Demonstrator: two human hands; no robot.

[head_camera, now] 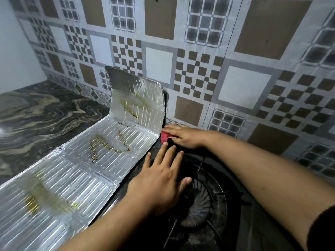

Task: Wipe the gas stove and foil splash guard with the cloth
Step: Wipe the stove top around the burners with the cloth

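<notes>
Black stove (208, 223) nearest, round ribbed burner under wire grate. Left hand (159, 180) flat, fingers spread, resting on it. Right hand (183, 136) presses red cloth (165, 136) with straight fingers at far stove corner, beside ribbed, stained foil guard (76, 169) left.

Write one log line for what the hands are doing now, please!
phase: wiping stove | right hand: presses red cloth on far stove corner | left hand: flat on stove | foil splash guard: brown stains
</notes>
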